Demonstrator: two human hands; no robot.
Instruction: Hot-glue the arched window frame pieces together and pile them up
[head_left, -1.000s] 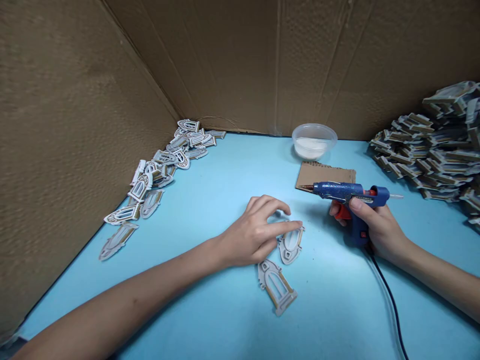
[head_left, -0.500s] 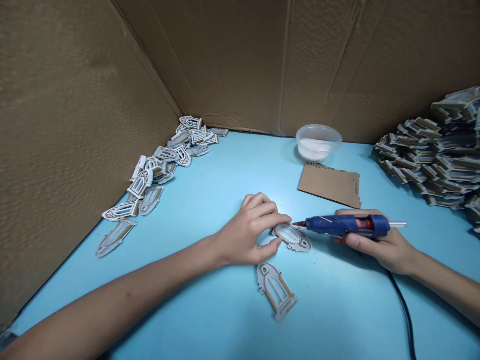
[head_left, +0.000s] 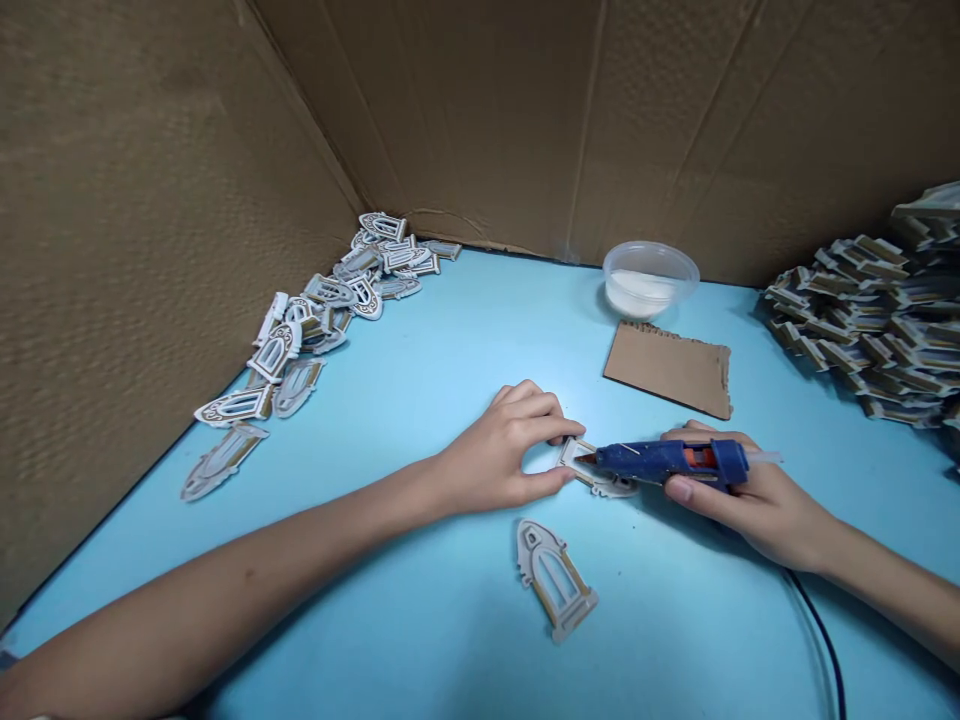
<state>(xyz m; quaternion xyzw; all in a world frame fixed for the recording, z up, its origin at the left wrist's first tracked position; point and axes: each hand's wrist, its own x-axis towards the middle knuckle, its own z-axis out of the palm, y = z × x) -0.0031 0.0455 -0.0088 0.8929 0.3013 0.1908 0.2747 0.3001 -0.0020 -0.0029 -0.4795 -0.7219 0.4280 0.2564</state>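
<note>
One loose frame (head_left: 557, 580) lies flat nearest on the blue bench (head_left: 420, 620), arched end away, grey-white with gold edges; one black cord (head_left: 833, 658) trails at right; beyond, the left hand (head_left: 517, 450), thumb and forefinger parted by a frame's width, grips one held frame (head_left: 616, 489), pale, arched, open-centred, its arch pointing right; the right hand (head_left: 772, 510) is wrapped round one blue glue gun (head_left: 645, 462), nozzle over that frame; farther sit one card (head_left: 667, 368), one tub (head_left: 651, 282) and two frame piles, left (head_left: 300, 325) over a dozen, right (head_left: 870, 330) too overlapped to count.
</note>
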